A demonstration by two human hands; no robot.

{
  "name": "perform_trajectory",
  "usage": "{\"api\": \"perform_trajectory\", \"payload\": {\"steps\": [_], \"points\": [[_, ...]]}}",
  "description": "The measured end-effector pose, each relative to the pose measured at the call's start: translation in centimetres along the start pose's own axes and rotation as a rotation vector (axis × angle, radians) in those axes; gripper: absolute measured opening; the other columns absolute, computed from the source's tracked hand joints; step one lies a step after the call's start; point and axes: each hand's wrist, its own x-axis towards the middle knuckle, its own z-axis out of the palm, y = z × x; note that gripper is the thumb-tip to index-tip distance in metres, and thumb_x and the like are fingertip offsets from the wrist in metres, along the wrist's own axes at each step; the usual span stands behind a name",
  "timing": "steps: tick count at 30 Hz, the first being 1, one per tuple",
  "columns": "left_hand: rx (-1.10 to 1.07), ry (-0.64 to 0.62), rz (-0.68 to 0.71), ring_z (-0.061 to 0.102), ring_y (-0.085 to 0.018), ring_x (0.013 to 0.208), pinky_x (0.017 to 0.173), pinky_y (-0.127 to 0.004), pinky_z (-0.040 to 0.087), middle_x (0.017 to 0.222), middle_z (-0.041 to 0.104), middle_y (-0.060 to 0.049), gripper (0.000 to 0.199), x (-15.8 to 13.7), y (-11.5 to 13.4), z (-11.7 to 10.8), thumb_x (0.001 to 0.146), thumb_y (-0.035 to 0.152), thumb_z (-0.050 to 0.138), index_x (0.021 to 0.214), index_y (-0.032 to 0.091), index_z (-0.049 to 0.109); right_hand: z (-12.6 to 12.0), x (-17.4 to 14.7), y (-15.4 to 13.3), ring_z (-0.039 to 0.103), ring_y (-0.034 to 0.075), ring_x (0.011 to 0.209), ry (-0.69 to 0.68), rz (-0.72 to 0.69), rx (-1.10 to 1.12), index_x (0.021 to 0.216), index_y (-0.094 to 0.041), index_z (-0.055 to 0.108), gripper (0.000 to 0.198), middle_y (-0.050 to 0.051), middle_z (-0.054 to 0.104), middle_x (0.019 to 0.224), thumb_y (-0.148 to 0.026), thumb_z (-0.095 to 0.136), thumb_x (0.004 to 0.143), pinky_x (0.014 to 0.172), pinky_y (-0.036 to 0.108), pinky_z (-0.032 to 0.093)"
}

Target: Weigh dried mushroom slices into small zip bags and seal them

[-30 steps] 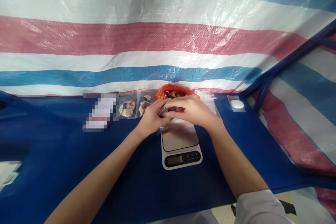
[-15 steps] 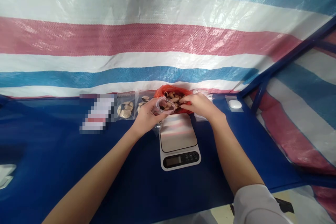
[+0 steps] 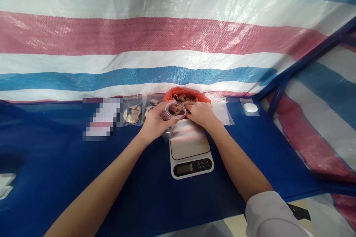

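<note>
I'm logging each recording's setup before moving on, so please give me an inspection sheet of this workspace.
Surface: blue table.
Things in use: clear cup; red bag with brown pieces; white scale, display unreadable.
Clutter: two clear bags with slices; pixelated item; flat plastic bags; white oval item in a small bag; white object cut off at the left edge.
Hands: left hand holds the clear cup; right hand is at the red bag, its grip unclear.
Cables: nothing seen.
Surroundings: striped sheeting behind; blue frame at right.
</note>
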Motion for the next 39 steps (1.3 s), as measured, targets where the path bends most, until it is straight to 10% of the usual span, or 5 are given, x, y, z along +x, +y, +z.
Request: {"api": "perform_trajectory", "payload": {"steps": [39], "points": [[-0.068, -0.034, -0.019, 0.069, -0.026, 0.101, 0.091, -0.038, 0.054, 0.108, 0.074, -0.010, 0.033, -0.3, -0.4, 0.3, 0.080, 0.040, 0.080, 0.102, 0.017, 0.074, 0.5, 0.3, 0.4, 0.069, 0.025, 0.100, 0.059, 0.103, -0.008, 0.115, -0.024, 0.076, 0.035, 0.007, 0.077, 0.113, -0.024, 0.049, 0.093, 0.075, 0.033, 0.044]]}}
